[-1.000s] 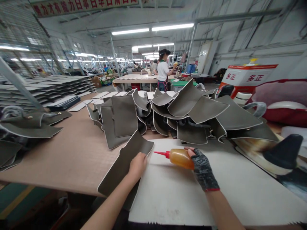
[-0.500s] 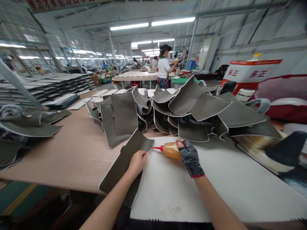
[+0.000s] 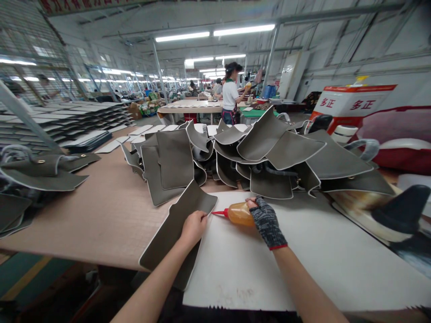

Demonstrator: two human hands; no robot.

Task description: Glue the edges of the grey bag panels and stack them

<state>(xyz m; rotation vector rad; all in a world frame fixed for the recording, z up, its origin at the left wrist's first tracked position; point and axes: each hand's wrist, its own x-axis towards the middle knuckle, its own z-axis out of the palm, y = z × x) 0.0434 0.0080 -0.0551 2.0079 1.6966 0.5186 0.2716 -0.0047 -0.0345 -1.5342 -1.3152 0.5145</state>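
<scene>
My left hand, bare, grips the right edge of a grey-brown leather-like panel with pale edges, thumb on top. The panel lies slanted over the left side of a white sheet. In a dark knitted fingerless glove, my right hand is closed around a squeeze bottle of amber liquid. Its red nozzle points left, with the tip at the panel's edge just beside my left fingertips. Whether the tip touches the edge I cannot tell.
A heap of similar grey-brown panels with handles lies just beyond my hands. More pieces sit at the left, near stacked flat boards. A red-and-white container stands at the right. Further back, a person stands by another table.
The bottle and my right hand have shifted slightly, and the nozzle tip has moved down and toward me along the panel's edge. My left hand stays in place.
</scene>
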